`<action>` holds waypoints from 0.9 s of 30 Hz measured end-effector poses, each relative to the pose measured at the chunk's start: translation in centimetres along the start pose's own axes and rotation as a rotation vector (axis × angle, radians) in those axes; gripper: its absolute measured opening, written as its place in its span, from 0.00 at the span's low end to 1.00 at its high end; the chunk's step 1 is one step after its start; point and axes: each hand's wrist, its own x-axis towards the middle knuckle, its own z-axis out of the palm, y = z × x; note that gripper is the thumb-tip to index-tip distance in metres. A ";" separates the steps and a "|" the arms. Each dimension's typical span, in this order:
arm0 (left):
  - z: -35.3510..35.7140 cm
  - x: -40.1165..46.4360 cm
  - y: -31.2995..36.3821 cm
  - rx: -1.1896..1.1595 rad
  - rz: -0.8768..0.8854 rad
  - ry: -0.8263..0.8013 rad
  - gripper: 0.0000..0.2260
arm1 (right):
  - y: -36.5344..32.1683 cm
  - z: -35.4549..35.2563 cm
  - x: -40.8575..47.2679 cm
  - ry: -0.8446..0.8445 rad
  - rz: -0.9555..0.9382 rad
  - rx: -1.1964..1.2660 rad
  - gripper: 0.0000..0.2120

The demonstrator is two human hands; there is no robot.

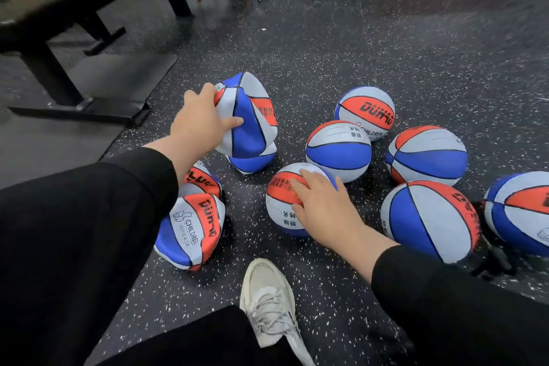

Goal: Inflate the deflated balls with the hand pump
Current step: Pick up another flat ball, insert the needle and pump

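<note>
The left hand (199, 119) grips a collapsed ball (246, 116) at eleven o'clock, likely choosing it for pumping, while the right hand (323, 208) rests spread-fingered on a round ball (282, 217), steadying it.

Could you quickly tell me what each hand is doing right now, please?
Left hand: grips the folded deflated ball, lifting it.
Right hand: open, fingers resting on a round ball on the floor.

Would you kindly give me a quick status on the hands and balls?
Left hand grips flat ball, lifted. Right hand rests on round ball. Pump not clearly seen.
</note>
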 end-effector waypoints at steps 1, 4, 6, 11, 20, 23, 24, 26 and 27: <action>-0.3 -0.1 0.0 -0.032 -0.023 0.009 0.30 | -0.3 -0.2 0.3 0.019 0.011 0.035 0.23; -0.4 -1.0 0.2 -0.114 -0.057 0.034 0.31 | -0.3 -0.5 0.0 0.102 0.042 0.089 0.20; 0.0 -1.6 0.5 -0.190 -0.051 0.035 0.30 | 0.4 -1.0 -0.8 0.127 0.079 0.159 0.19; 2.0 -4.2 3.6 -0.517 0.001 -0.031 0.22 | 3.9 -4.7 -2.9 0.276 0.395 0.715 0.23; 4.8 -12.5 9.6 -1.157 -0.044 -0.586 0.13 | 6.6 -10.0 -9.3 0.149 0.567 1.807 0.20; 5.5 -13.5 9.9 -1.263 -0.181 -0.815 0.24 | 7.1 -9.7 -11.6 0.210 0.537 1.791 0.23; 5.6 -13.9 10.2 -1.284 -0.229 -0.854 0.30 | 7.2 -9.7 -12.5 0.205 0.523 1.772 0.27; 5.9 -15.1 10.7 -1.285 -0.288 -0.836 0.30 | 7.4 -9.5 -13.8 0.185 0.481 1.701 0.26; 6.4 -15.8 10.8 -1.290 -0.311 -0.820 0.27 | 7.2 -9.6 -14.4 0.172 0.460 1.670 0.24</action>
